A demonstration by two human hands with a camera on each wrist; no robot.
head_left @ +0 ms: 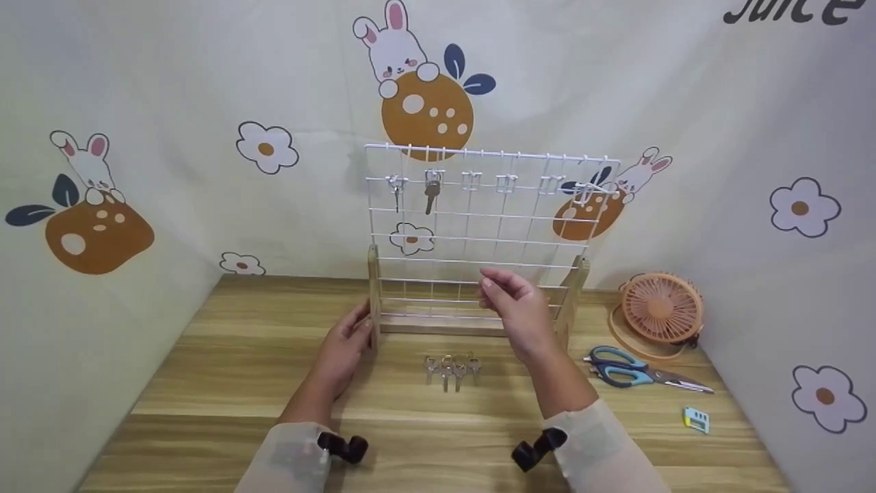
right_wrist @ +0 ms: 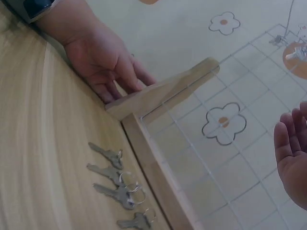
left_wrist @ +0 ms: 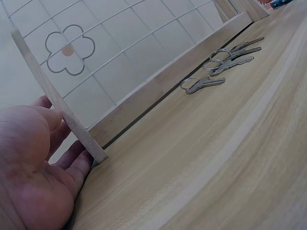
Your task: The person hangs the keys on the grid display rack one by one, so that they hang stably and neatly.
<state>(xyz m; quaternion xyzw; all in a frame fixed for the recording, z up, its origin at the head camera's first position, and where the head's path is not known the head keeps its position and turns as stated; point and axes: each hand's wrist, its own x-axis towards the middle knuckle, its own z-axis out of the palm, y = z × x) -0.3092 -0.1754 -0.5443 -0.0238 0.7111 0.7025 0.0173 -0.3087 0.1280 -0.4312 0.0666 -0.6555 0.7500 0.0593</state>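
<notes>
A white wire grid rack (head_left: 448, 259) stands upright in a wooden base on the table. My left hand (head_left: 345, 346) grips the rack's left wooden side post (left_wrist: 57, 103), with the thumb on its near side and fingers around its lower part. My right hand (head_left: 520, 311) is raised in front of the grid's right half, fingers loosely bent, holding nothing visible. Two keys, a side-on one (head_left: 397, 197) and a broad one (head_left: 431, 195), hang from hooks at the grid's upper left. Several keys with rings (head_left: 446, 370) lie in a row before the base.
Along the grid's upper bar sit more white hooks (head_left: 506, 183), with no keys on them. To the right are an orange fan (head_left: 660, 308), blue-handled scissors (head_left: 629, 373) and a small light-blue timer-like device (head_left: 696, 420). A patterned cloth (head_left: 308, 219) hangs behind the rack.
</notes>
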